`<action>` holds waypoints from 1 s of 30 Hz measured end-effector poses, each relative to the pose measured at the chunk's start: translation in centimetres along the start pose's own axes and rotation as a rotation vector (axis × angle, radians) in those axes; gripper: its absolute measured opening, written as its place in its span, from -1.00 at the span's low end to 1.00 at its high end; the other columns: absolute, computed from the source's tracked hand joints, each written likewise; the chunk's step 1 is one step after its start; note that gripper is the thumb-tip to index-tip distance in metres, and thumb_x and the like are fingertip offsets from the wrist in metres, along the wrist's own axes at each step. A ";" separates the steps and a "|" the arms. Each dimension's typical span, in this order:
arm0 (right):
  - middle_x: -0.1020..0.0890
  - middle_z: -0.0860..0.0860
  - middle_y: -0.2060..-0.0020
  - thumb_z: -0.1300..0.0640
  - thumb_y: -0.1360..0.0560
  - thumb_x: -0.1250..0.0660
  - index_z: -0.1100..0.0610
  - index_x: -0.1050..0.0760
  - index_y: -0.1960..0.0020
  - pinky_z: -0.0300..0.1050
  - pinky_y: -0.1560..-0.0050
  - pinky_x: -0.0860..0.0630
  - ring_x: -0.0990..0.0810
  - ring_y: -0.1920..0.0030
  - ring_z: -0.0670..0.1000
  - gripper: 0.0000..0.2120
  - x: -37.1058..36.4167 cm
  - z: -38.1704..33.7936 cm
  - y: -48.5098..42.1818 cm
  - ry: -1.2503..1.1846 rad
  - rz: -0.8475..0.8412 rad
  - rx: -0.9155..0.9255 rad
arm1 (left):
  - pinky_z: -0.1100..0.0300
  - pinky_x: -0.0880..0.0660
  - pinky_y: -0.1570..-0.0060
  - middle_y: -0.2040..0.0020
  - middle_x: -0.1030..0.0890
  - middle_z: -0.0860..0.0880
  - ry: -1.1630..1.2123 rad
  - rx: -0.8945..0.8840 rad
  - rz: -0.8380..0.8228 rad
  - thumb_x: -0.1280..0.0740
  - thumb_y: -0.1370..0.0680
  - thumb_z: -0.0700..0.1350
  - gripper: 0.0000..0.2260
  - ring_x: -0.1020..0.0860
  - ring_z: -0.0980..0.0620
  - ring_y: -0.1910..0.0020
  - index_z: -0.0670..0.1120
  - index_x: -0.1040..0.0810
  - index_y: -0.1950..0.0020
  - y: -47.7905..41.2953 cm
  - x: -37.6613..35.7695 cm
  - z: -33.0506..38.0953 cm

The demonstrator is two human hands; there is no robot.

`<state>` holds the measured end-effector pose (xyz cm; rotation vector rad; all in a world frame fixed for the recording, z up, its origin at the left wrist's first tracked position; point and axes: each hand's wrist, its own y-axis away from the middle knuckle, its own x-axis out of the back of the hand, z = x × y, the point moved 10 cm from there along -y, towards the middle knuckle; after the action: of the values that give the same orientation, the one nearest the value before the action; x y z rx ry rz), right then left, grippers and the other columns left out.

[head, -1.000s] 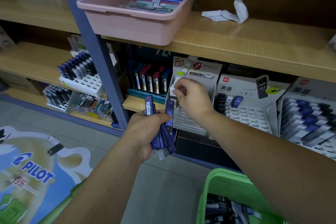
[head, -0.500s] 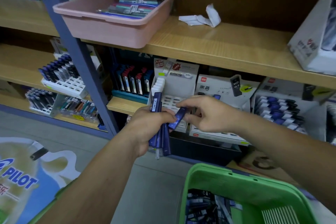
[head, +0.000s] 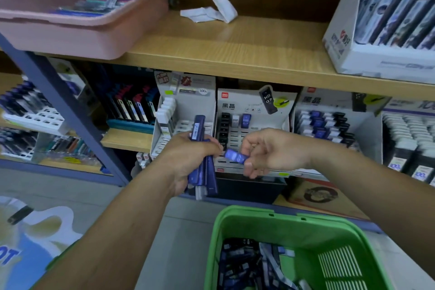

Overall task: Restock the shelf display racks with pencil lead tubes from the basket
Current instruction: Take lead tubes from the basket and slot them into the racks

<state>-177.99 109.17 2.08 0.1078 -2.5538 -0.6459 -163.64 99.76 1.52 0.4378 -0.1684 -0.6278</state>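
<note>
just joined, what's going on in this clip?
A person is restocking pencil lead. The left hand grips a bundle of blue tubes upright in front of the racks. The right hand pinches a single blue tube beside that bundle, not yet slotted in. The HB 0.7 display rack behind the hands shows many unfilled slots. The green basket below holds more tubes.

Free slots in middle display rack (head: 237, 107)
</note>
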 end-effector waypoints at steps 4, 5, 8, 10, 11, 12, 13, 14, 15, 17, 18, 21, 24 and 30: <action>-0.74 0.07 0.04 0.19 -0.60 -0.41 0.06 -0.46 0.05 -0.03 0.01 -0.61 -0.70 -0.03 0.00 -0.86 4.2 2.3 -1.0 -0.389 0.407 0.034 | 0.17 -0.56 0.41 0.33 -0.56 -0.09 0.258 0.125 0.058 -0.49 -0.55 -0.21 -0.88 -0.53 0.00 0.45 -0.14 -0.59 0.13 -0.9 -0.6 -1.6; -0.70 0.00 0.08 0.17 -0.56 -0.47 0.04 -0.50 0.08 -0.06 0.09 -0.58 -0.67 0.03 -0.03 -0.85 5.0 3.0 -1.1 -0.436 0.510 0.024 | 0.15 -0.57 0.41 0.34 -0.58 -0.09 0.317 0.166 0.059 -0.49 -0.56 -0.18 -0.87 -0.55 0.00 0.47 -0.14 -0.58 0.12 -0.8 -1.0 -2.0; -0.64 -0.03 0.24 0.19 -0.50 -0.53 0.08 -0.56 0.12 -0.15 0.33 -0.45 -0.55 0.29 -0.06 -0.85 6.0 4.7 -1.7 -0.542 0.714 -0.010 | 0.02 -0.60 0.37 0.04 -0.69 -0.38 0.393 0.233 0.010 -0.44 -0.61 -0.10 -0.81 -0.61 -0.14 0.38 -0.21 -0.56 -0.08 -0.7 -2.5 -2.2; -0.65 0.03 0.29 0.23 -0.51 -0.52 0.12 -0.55 0.16 -0.15 0.36 -0.49 -0.56 0.33 -0.02 -0.84 6.3 5.5 -2.4 -0.569 0.772 -0.014 | 0.05 -0.59 0.43 -0.20 -0.60 -0.46 0.439 0.231 0.000 -0.42 -0.62 -0.11 -0.78 -0.62 -0.16 0.38 -0.21 -0.52 -0.17 -0.9 -3.0 -2.1; -0.65 0.05 0.30 0.25 -0.51 -0.51 0.12 -0.55 0.18 -0.16 0.37 -0.51 -0.58 0.32 -0.01 -0.83 6.4 5.8 -2.8 -0.551 0.791 -0.017 | 0.09 -0.58 0.45 -0.21 -0.60 -0.45 0.464 0.224 0.017 -0.41 -0.63 -0.12 -0.80 -0.62 -0.13 0.41 -0.21 -0.52 -0.15 -1.0 -2.9 -2.2; -0.66 0.06 0.30 0.26 -0.51 -0.51 0.12 -0.55 0.20 -0.16 0.38 -0.51 -0.59 0.32 0.01 -0.82 6.7 6.1 -3.1 -0.524 0.808 -0.022 | 0.11 -0.58 0.46 -0.20 -0.61 -0.44 0.483 0.219 0.038 -0.40 -0.63 -0.13 -0.82 -0.62 -0.11 0.43 -0.21 -0.52 -0.13 -1.1 -2.7 -2.3; -0.66 0.06 0.30 0.27 -0.50 -0.51 0.12 -0.57 0.21 -0.17 0.40 -0.51 -0.58 0.32 0.01 -0.83 6.9 6.2 -3.4 -0.500 0.824 -0.024 | 0.13 -0.58 0.46 -0.18 -0.62 -0.43 0.492 0.215 0.043 -0.40 -0.63 -0.13 -0.82 -0.62 -0.10 0.43 -0.22 -0.53 -0.14 -1.3 -2.6 -2.5; -0.66 0.06 0.31 0.27 -0.50 -0.51 0.13 -0.59 0.22 -0.18 0.42 -0.49 -0.57 0.32 0.01 -0.84 7.1 6.3 -3.7 -0.471 0.835 -0.028 | 0.13 -0.58 0.45 -0.17 -0.62 -0.42 0.492 0.219 0.046 -0.39 -0.64 -0.13 -0.80 -0.61 -0.09 0.42 -0.23 -0.54 -0.17 -1.4 -2.5 -2.6; -0.65 0.05 0.32 0.27 -0.48 -0.52 0.13 -0.60 0.22 -0.21 0.44 -0.48 -0.56 0.33 -0.01 -0.84 7.3 6.3 -4.0 -0.427 0.838 -0.031 | 0.14 -0.58 0.45 -0.13 -0.64 -0.40 0.491 0.218 0.049 -0.39 -0.64 -0.13 -0.79 -0.60 -0.08 0.42 -0.24 -0.54 -0.18 -1.5 -2.4 -2.7; -0.62 -0.02 0.37 0.27 -0.47 -0.53 0.10 -0.63 0.23 -0.31 0.43 -0.45 -0.53 0.37 -0.08 -0.84 7.5 6.0 -4.5 -0.311 0.825 -0.045 | 0.17 -0.56 0.48 0.12 -0.68 -0.31 0.497 0.214 0.077 -0.39 -0.64 -0.14 -0.87 -0.58 -0.05 0.48 -0.19 -0.52 -0.03 -1.6 -1.8 -2.8; -0.62 -0.03 0.37 0.26 -0.47 -0.53 0.07 -0.62 0.24 -0.35 0.40 -0.45 -0.52 0.38 -0.10 -0.82 7.6 5.8 -4.7 -0.259 0.820 -0.047 | 0.17 -0.55 0.48 0.25 -0.67 -0.25 0.506 0.212 0.087 -0.39 -0.64 -0.14 -0.87 -0.58 -0.03 0.51 -0.16 -0.49 0.03 -1.6 -1.5 -2.8; -0.63 -0.02 0.32 0.26 -0.48 -0.52 0.00 -0.57 0.29 -0.30 0.22 -0.48 -0.56 0.28 -0.06 -0.73 8.0 5.6 -5.2 -0.125 0.805 -0.054 | 0.16 -0.56 0.46 0.36 -0.64 -0.18 0.524 0.203 0.077 -0.40 -0.63 -0.13 -0.85 -0.58 -0.03 0.52 -0.14 -0.46 0.03 -1.6 -1.4 -2.6; -0.63 0.01 0.29 0.24 -0.51 -0.49 -0.02 -0.54 0.29 -0.19 0.08 -0.51 -0.58 0.21 0.02 -0.72 8.0 5.6 -5.8 -0.020 0.778 -0.074 | 0.13 -0.57 0.39 0.35 -0.64 -0.17 0.519 0.205 0.070 -0.40 -0.63 -0.12 -0.84 -0.58 -0.02 0.50 -0.13 -0.46 0.04 -1.6 -1.4 -2.6; -0.67 0.08 0.16 0.14 -0.52 -0.46 0.08 -0.64 0.10 -0.07 -0.02 -0.59 -0.64 0.10 0.10 -0.96 7.6 4.3 -6.0 0.265 0.743 -0.100 | 0.16 -0.57 0.45 0.14 -0.67 -0.27 0.525 0.194 0.071 -0.42 -0.63 -0.10 -0.84 -0.61 -0.03 0.48 -0.14 -0.48 0.02 -1.5 -1.6 -2.5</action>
<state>-186.95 104.22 -0.54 -0.7073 -2.0758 -0.4190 -164.98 100.49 -1.39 0.7653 0.2566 -0.4101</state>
